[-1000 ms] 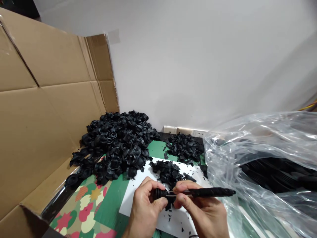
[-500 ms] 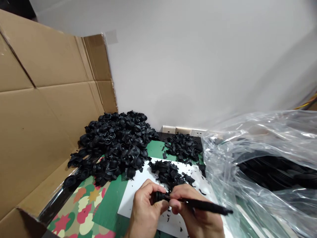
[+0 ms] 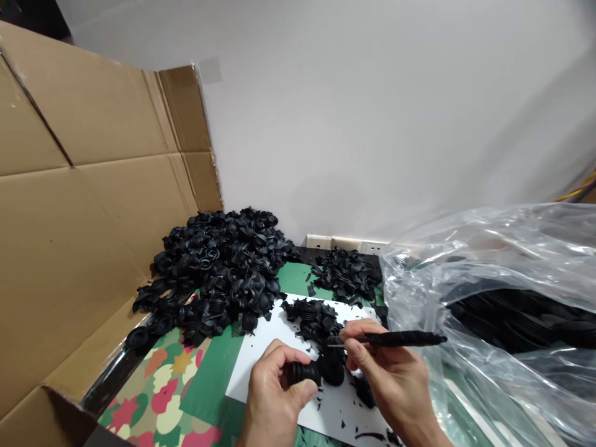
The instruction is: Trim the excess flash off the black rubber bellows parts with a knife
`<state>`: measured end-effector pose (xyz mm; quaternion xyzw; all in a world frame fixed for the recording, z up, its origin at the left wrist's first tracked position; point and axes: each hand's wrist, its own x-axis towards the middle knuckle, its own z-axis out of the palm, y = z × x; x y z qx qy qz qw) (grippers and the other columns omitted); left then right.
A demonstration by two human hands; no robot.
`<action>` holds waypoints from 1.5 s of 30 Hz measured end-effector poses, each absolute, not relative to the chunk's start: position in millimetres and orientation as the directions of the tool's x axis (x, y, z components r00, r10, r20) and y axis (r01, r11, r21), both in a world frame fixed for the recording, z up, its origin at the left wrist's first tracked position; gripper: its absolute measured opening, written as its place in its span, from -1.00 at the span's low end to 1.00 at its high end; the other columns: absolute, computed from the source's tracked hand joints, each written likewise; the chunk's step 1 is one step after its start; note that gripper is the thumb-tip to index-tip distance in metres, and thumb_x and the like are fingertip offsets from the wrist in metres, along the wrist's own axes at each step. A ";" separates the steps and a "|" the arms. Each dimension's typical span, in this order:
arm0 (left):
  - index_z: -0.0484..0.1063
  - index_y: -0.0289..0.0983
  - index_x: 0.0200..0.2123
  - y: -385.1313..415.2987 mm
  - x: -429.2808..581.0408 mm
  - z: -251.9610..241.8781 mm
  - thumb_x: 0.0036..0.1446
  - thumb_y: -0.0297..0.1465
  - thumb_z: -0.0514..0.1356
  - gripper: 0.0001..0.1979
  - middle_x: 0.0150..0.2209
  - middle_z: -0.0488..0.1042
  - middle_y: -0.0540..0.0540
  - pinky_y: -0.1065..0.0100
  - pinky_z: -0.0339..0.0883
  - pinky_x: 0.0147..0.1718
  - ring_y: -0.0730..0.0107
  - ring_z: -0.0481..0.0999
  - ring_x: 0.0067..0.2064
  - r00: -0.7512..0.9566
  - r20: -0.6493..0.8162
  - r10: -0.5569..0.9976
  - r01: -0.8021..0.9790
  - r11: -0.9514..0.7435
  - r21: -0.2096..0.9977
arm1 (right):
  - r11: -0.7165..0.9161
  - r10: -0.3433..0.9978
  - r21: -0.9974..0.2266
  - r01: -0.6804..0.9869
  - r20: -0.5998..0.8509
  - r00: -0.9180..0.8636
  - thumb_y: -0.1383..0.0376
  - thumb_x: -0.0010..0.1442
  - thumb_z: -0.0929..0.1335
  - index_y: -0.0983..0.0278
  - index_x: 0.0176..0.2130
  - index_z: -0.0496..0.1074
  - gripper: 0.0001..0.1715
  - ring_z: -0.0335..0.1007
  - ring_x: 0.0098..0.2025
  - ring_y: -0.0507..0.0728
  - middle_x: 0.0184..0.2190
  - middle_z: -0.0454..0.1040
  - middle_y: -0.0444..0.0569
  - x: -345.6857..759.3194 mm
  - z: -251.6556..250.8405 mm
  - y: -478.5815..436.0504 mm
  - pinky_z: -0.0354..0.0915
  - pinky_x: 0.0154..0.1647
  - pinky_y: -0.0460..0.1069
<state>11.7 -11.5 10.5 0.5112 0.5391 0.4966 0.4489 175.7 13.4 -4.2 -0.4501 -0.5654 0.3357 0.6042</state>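
My left hand [image 3: 277, 388] is closed on a ribbed black rubber bellows [image 3: 303, 372], held between thumb and fingers over a white board [image 3: 251, 357]. In my right hand [image 3: 388, 366] is a slim knife [image 3: 395, 339] with a black-wrapped handle, gripped like a pen. Its thin blade points left, above the bellows and apart from it. Just right of the bellows, a dark cup-shaped black piece [image 3: 333, 367] is in view below the blade. A small heap of black rubber scraps [image 3: 311, 318] lies on the board behind my hands.
A large pile of black ribbed parts [image 3: 223, 267] stands at the left against a cardboard box [image 3: 116, 205]. Behind the board is another scrap heap [image 3: 347, 273], near wall sockets [image 3: 319, 243]. To the right, a clear plastic bag [image 3: 419, 292] holds more black parts.
My right hand has lifted the knife away from the bellows, up and to the right, and its handle is now nearly level. The left hand still holds the bellows in about the same place.
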 end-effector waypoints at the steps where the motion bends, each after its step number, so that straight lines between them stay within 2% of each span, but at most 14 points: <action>1: 0.47 -0.26 -0.48 -11.3 11.1 10.2 -0.27 -0.63 0.18 -0.78 -0.47 0.32 0.04 0.41 0.21 -0.45 0.39 0.34 -0.44 -0.078 0.033 0.996 0.115 -0.024 0.993 | 0.371 0.922 -0.927 0.049 0.374 0.098 0.18 0.09 0.35 0.25 -0.36 0.40 -0.82 0.31 -0.64 0.01 -0.45 0.42 -0.07 173.3 -3.2 11.7 0.32 -0.61 -0.07; 5: 0.46 -0.25 -0.47 -12.5 10.9 8.3 -0.25 -0.65 0.18 -0.76 -0.44 0.34 0.03 0.40 0.24 -0.43 0.37 0.36 -0.40 -0.092 0.092 0.991 0.144 -0.078 0.986 | 0.305 0.952 -0.949 -0.073 0.306 0.001 0.11 0.13 0.30 0.27 -0.41 0.38 -0.72 0.29 -0.62 -0.01 -0.41 0.39 -0.06 165.9 5.6 3.4 0.30 -0.57 -0.07; 10: 0.48 -0.23 -0.45 -10.6 10.3 8.2 -0.23 -0.65 0.20 -0.75 -0.44 0.36 0.03 0.42 0.25 -0.41 0.36 0.38 -0.38 -0.117 0.162 0.980 0.165 -0.142 0.976 | 0.141 0.988 -0.990 0.020 0.140 -0.064 0.06 0.10 0.30 0.27 -0.43 0.37 -0.68 0.21 -0.61 0.02 -0.60 0.31 -0.16 161.7 12.9 -2.5 0.18 -0.63 -0.10; 16: 0.51 -0.26 -0.49 -4.8 8.4 6.2 -0.31 -0.65 0.24 -0.75 -0.49 0.34 0.05 0.44 0.23 -0.49 0.42 0.36 -0.46 -0.182 0.098 0.978 0.128 -0.075 0.989 | 0.208 0.956 -0.948 0.243 0.144 -0.257 0.18 0.09 0.30 0.29 -0.44 0.39 -0.78 0.25 -0.52 0.06 -0.58 0.36 -0.13 160.6 5.0 2.4 0.20 -0.52 -0.09; 20: 0.52 -0.28 -0.49 -3.4 9.1 5.6 -0.32 -0.63 0.28 -0.77 -0.50 0.37 0.05 0.46 0.23 -0.50 0.45 0.37 -0.48 -0.214 0.048 0.976 0.060 -0.036 0.998 | 0.313 0.919 -0.914 0.258 0.223 -0.324 0.23 0.06 0.32 0.28 -0.41 0.39 -0.85 0.23 -0.53 0.05 -0.57 0.37 -0.15 156.0 -2.1 4.0 0.18 -0.53 -0.11; 23: 0.50 -0.31 -0.44 -1.4 11.0 8.4 -0.32 -0.50 0.38 -0.75 -0.54 0.42 0.03 0.49 0.22 -0.55 0.48 0.38 -0.53 -0.182 -0.060 0.982 -0.083 0.045 0.995 | 0.396 0.888 -0.891 0.223 0.310 -0.340 0.27 0.07 0.32 0.25 -0.40 0.37 -0.92 0.27 -0.53 0.05 -0.56 0.38 -0.16 151.9 -2.6 3.3 0.19 -0.52 -0.12; 26: 0.46 -0.36 -0.43 1.1 13.7 11.8 -0.24 -0.25 0.37 -0.67 -0.62 0.40 0.02 0.56 0.02 -0.73 0.59 0.29 -0.67 -0.075 -0.221 0.972 -0.197 0.203 0.959 | 0.412 0.883 -0.893 0.179 0.344 -0.319 0.30 0.13 0.27 0.24 -0.42 0.35 -0.89 0.35 -0.49 0.07 -0.53 0.44 -0.13 150.3 0.7 1.8 0.24 -0.46 -0.11; 30: 0.34 -0.36 -0.57 4.2 17.6 11.5 -0.06 -0.04 0.19 -0.55 -0.70 0.35 0.01 0.56 -0.19 -0.82 0.65 0.23 -0.79 0.102 -0.308 0.946 -0.194 0.322 0.926 | 0.316 0.922 -0.939 0.139 0.270 -0.277 0.28 0.15 0.25 0.24 -0.44 0.35 -0.84 0.40 -0.49 0.08 -0.55 0.49 -0.12 152.2 7.9 0.7 0.27 -0.42 -0.11; 33: 0.31 -0.32 -0.53 5.6 18.5 12.0 -0.05 0.05 0.12 -0.51 -0.75 0.32 0.04 0.56 -0.20 -0.82 0.61 0.23 -0.81 0.059 -0.369 0.927 -0.179 0.374 0.910 | 0.234 0.948 -0.962 0.140 0.193 -0.253 0.26 0.14 0.24 0.27 -0.46 0.37 -0.80 0.40 -0.47 0.09 -0.54 0.50 -0.09 153.2 11.8 1.4 0.27 -0.41 -0.08; 35: 0.34 -0.31 -0.41 5.5 17.3 14.2 -0.03 0.10 0.03 -0.46 -0.75 0.32 0.06 0.56 -0.16 -0.81 0.57 0.24 -0.79 -0.008 -0.395 0.918 -0.148 0.390 0.909 | 0.175 0.970 -0.972 0.159 0.142 -0.195 0.24 0.12 0.25 0.28 -0.49 0.37 -0.77 0.36 -0.48 0.09 -0.56 0.46 -0.09 153.0 12.7 2.5 0.25 -0.43 -0.08; 38: 0.37 -0.29 -0.26 3.2 13.7 17.0 -0.02 0.00 0.12 -0.53 -0.62 0.34 0.07 0.55 -0.03 -0.75 0.61 0.21 -0.72 -0.106 -0.202 0.974 0.009 0.204 0.979 | 0.057 0.993 -0.987 0.150 0.041 -0.109 0.19 0.06 0.29 0.29 -0.52 0.35 -0.77 0.21 -0.59 0.03 -0.64 0.33 -0.16 151.9 11.7 4.4 0.15 -0.56 -0.10; 41: 0.41 -0.19 -0.15 -0.5 11.2 16.8 -0.18 -0.33 0.35 -0.57 -0.35 0.38 0.01 0.51 0.17 -0.60 0.55 0.29 -0.54 -0.100 0.082 0.992 0.207 -0.060 0.977 | -0.066 0.989 -0.997 0.031 -0.070 -0.127 0.13 0.03 0.32 0.29 -0.50 0.33 -0.73 0.05 -0.68 -0.04 -0.66 0.26 -0.22 151.4 9.1 5.6 0.02 -0.68 -0.13; 43: 0.45 -0.14 -0.17 -2.3 11.2 16.5 -0.21 -0.47 0.35 -0.57 -0.22 0.39 -0.03 0.49 0.24 -0.52 0.45 0.36 -0.42 -0.012 0.162 0.987 0.270 -0.153 0.951 | -0.109 0.980 -0.992 -0.062 -0.097 -0.172 0.05 0.01 0.35 0.29 -0.48 0.32 -0.66 -0.01 -0.71 -0.07 -0.67 0.23 -0.24 151.9 7.1 6.1 -0.05 -0.73 -0.14; 45: 0.50 -0.15 -0.24 -2.9 12.0 17.4 -0.18 -0.50 0.33 -0.65 -0.24 0.43 -0.04 0.47 0.26 -0.48 0.39 0.38 -0.37 0.044 0.181 0.982 0.275 -0.186 0.943 | -0.120 0.971 -0.984 -0.129 -0.090 -0.223 -0.02 -0.04 0.37 0.30 -0.49 0.32 -0.58 -0.04 -0.73 -0.09 -0.71 0.17 -0.27 153.0 5.6 6.5 -0.10 -0.74 -0.15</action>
